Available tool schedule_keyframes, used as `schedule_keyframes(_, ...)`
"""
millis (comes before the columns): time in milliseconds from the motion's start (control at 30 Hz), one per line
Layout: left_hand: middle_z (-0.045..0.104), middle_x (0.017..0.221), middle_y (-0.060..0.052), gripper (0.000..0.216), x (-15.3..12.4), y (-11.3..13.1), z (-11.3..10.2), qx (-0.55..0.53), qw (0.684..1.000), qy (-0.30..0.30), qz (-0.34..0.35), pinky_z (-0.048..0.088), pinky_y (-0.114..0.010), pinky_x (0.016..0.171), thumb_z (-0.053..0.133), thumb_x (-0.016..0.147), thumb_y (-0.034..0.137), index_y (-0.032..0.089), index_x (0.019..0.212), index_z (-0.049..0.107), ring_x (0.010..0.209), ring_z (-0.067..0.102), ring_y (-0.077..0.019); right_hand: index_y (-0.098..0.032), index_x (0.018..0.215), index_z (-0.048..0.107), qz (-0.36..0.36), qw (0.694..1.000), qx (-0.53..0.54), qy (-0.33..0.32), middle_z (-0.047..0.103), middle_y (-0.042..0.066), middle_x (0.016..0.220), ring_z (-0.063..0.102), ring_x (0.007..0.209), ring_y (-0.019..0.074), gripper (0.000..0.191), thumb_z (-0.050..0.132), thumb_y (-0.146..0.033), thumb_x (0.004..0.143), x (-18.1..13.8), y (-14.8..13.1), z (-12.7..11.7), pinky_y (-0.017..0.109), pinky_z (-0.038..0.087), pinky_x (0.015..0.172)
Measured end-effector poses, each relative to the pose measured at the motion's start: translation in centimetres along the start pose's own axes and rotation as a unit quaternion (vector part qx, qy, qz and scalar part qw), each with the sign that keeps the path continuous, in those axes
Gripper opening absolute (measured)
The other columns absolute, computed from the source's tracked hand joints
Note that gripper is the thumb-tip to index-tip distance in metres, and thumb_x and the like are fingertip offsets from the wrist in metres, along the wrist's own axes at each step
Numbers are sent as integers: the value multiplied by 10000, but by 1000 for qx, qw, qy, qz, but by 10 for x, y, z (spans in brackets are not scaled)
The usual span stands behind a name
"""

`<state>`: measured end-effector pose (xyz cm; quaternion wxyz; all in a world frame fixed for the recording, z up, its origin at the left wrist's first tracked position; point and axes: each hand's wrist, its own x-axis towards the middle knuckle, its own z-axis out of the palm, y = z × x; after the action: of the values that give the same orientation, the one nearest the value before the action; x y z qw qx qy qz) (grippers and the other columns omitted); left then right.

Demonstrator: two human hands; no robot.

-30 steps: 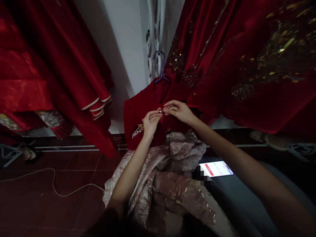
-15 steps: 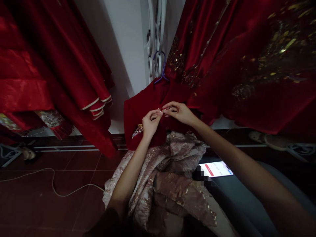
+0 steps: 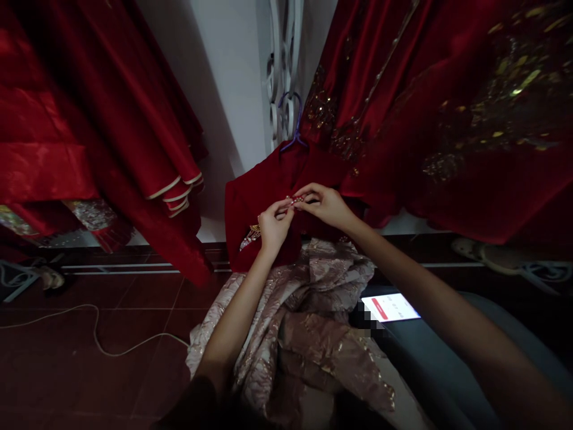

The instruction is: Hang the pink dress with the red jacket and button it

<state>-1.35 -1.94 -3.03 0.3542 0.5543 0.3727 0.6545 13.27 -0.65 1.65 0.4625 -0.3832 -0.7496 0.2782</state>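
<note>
A red jacket (image 3: pixel 246 200) hangs in front of me on a purple hanger (image 3: pixel 296 141). My left hand (image 3: pixel 274 227) and my right hand (image 3: pixel 330 206) meet at the middle of its front, fingertips pinched close together. Between them shows a small beaded piece (image 3: pixel 295 200) with pale, shiny beads; whether it is fixed to the jacket I cannot tell. Both hands are closed on it. Beside my left wrist, a gold and pearly beaded ornament (image 3: pixel 251 235) sits on the jacket's lower front, partly covered by that hand.
Shiny pinkish brocade cloth (image 3: pixel 331 263) is heaped below the jacket. A lit phone (image 3: pixel 394 307) lies under my right forearm. Red garments (image 3: pixel 147 119) hang at left, and sequinned red ones (image 3: pixel 385 119) at right. A pale cable (image 3: pixel 96 322) crosses the tiled floor.
My fingers have shifted very slightly around the beaded piece, and more of its beads show now. Both hands stay at the same spot on the jacket front.
</note>
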Motion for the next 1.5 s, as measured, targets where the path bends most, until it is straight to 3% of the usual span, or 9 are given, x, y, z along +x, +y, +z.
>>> schedule_keyframes(500, 721, 913, -55, 159, 6, 2, -8, 109, 990, -55, 67, 549, -329, 760, 623, 765, 245, 222, 882, 728, 784, 681, -181, -186, 885, 554, -28, 998, -44, -36, 602, 42, 889, 576, 760, 139, 252, 651, -272, 669, 3, 7, -2, 252, 506, 623)
schedule_keyframes(600, 727, 859, -44, 166, 12, 8, -6, 127, 985, -86, 73, 542, -320, 743, 614, 748, 182, 231, 850, 735, 750, 681, -180, -178, 824, 533, -56, 993, -101, -3, 569, 19, 824, 522, 663, 107, 197, 626, -218, 655, 7, 5, 1, 231, 449, 578)
schedule_keyframes(767, 718, 719, -48, 164, 34, 19, -6, 137, 979, -153, 0, 527, -330, 748, 652, 653, 93, 188, 752, 740, 702, 666, -187, -189, 818, 470, -44, 991, -94, 79, 481, -27, 719, 438, 582, 79, 167, 552, -172, 674, 8, 13, 14, 211, 375, 539)
schedule_keyframes(900, 726, 841, -71, 159, 35, 21, -20, 45, 984, -154, -75, 510, -319, 830, 656, 669, 126, 139, 808, 732, 789, 666, -167, -227, 1006, 365, -53, 994, 3, 94, 456, 14, 962, 521, 750, 96, 340, 509, -190, 700, -9, 30, 26, 214, 439, 614)
schedule_keyframes(1000, 712, 964, -81, 201, 24, 17, -30, -37, 984, -142, -100, 477, -314, 903, 662, 690, 169, 127, 879, 719, 892, 652, -160, -222, 1110, 310, -59, 992, -66, 88, 397, 70, 1108, 516, 842, 130, 520, 573, -211, 661, -31, 34, 32, 260, 474, 684)
schedule_keyframes(1133, 697, 1016, -67, 261, 13, 9, -31, -89, 981, -113, -134, 480, -281, 868, 681, 697, 231, 157, 947, 700, 918, 635, -147, -147, 1250, 281, -56, 968, -234, 75, 354, 147, 1180, 484, 959, 211, 741, 653, -249, 619, -56, 30, 39, 337, 471, 775)
schedule_keyframes(1267, 693, 984, -50, 319, 9, 7, -28, -135, 974, -96, -154, 489, -218, 735, 707, 678, 281, 182, 981, 684, 859, 626, -123, -135, 1309, 335, -61, 907, -414, 42, 386, 169, 1217, 416, 1101, 289, 682, 553, -113, 663, -74, 40, 43, 405, 407, 866)
schedule_keyframes(1367, 687, 959, -35, 348, 8, 10, -30, -176, 966, -94, -163, 478, -189, 698, 726, 658, 297, 197, 989, 680, 820, 621, -101, -156, 1307, 385, -44, 868, -481, 116, 423, 157, 1220, 439, 1066, 271, 577, 450, -76, 739, -83, 63, 38, 421, 382, 868)
schedule_keyframes(1500, 683, 931, -18, 352, 8, 11, -31, -202, 961, -78, -171, 471, -177, 686, 735, 648, 293, 208, 985, 678, 798, 620, -88, -159, 1251, 469, -49, 852, -492, 174, 457, 142, 1218, 445, 1092, 262, 487, 438, -115, 766, -91, 92, 24, 423, 365, 903)
